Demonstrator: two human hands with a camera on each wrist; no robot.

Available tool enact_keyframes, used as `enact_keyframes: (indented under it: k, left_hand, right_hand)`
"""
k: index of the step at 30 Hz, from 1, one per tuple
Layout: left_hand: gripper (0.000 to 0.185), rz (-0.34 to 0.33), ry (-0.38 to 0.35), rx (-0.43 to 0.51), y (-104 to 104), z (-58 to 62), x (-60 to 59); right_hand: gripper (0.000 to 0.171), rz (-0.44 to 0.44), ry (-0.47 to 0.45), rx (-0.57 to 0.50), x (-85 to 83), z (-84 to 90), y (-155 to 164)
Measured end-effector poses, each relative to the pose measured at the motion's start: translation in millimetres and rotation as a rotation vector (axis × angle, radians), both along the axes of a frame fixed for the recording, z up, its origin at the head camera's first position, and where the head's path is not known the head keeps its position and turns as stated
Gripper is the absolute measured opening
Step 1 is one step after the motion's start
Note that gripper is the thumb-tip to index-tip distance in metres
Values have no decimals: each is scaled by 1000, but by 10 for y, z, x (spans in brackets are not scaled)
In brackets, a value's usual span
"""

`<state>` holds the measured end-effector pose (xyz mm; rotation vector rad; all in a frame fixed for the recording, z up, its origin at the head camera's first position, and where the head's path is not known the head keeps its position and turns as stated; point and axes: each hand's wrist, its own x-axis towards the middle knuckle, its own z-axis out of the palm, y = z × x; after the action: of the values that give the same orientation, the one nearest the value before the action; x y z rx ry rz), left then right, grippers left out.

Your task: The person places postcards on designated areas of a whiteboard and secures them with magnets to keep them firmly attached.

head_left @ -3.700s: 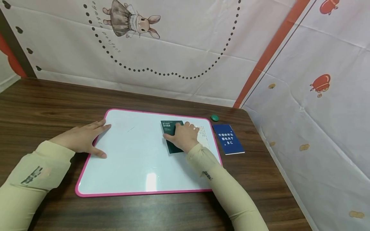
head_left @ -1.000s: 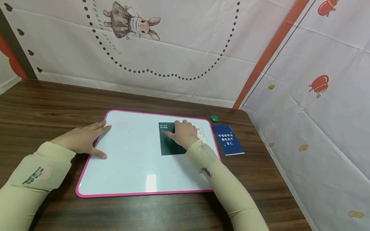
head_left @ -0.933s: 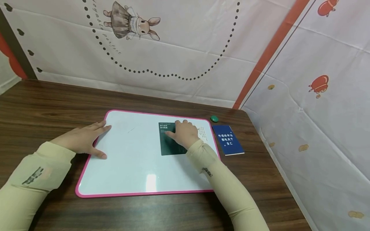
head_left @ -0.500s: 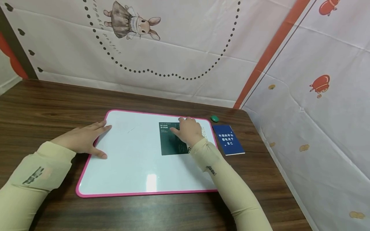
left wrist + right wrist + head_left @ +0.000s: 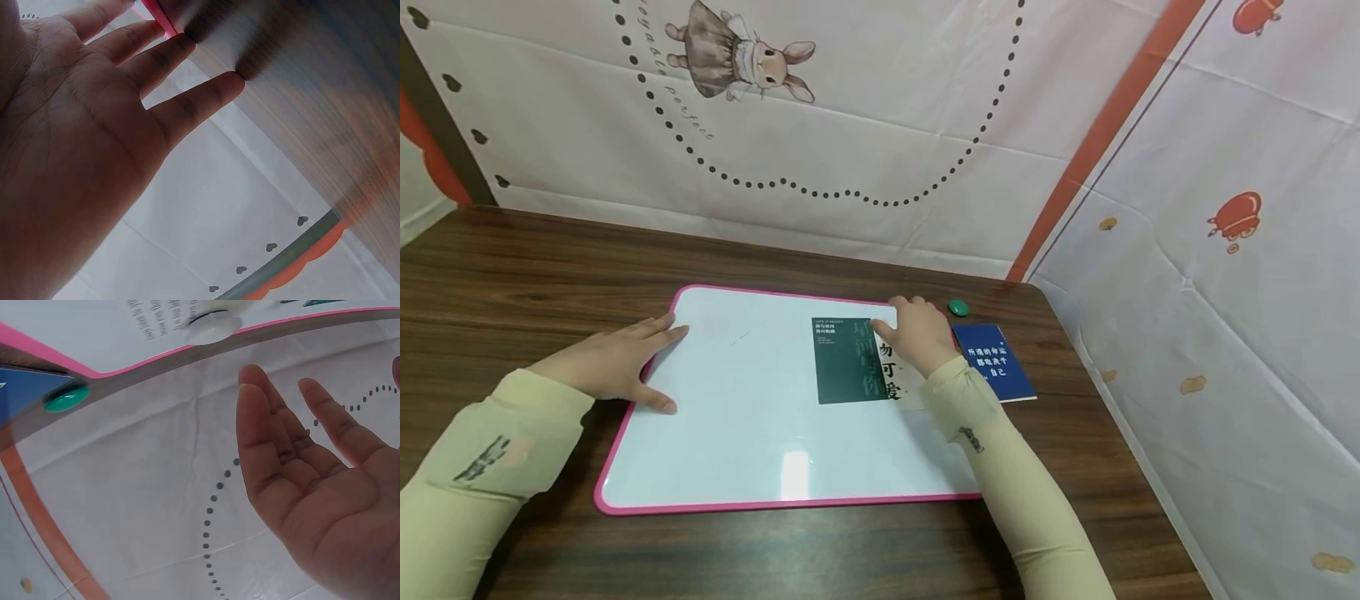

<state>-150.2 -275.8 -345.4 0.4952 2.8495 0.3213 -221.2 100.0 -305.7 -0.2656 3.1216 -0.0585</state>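
A whiteboard with a pink rim lies on the table. My left hand rests at its left edge, fingers spread; the left wrist view shows the left palm with fingertips at the rim and table. On the board's right half lie a dark green card and, against its right edge, a white card with black characters. My right hand is over the white card, covering part of it. In the right wrist view the right hand has loosely bent fingers holding nothing. A whitish round magnet sits near the board's far edge.
Right of the board, a blue booklet with white characters lies on the wooden table. A green round magnet is just beyond it. Printed cloth hangs behind the table and along its right side.
My right hand has moved right, off the green card and over the white one. Since the oldest frame, the green card has shifted slightly left and straightened. My left hand stays put.
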Motion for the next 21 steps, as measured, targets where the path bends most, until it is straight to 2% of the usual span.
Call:
enact_keyframes:
  k: [21]
  left_hand:
    - [123,2,-5,1,6,3,1]
  right_hand:
    - [60,-94,-14,-141,-131,29,448]
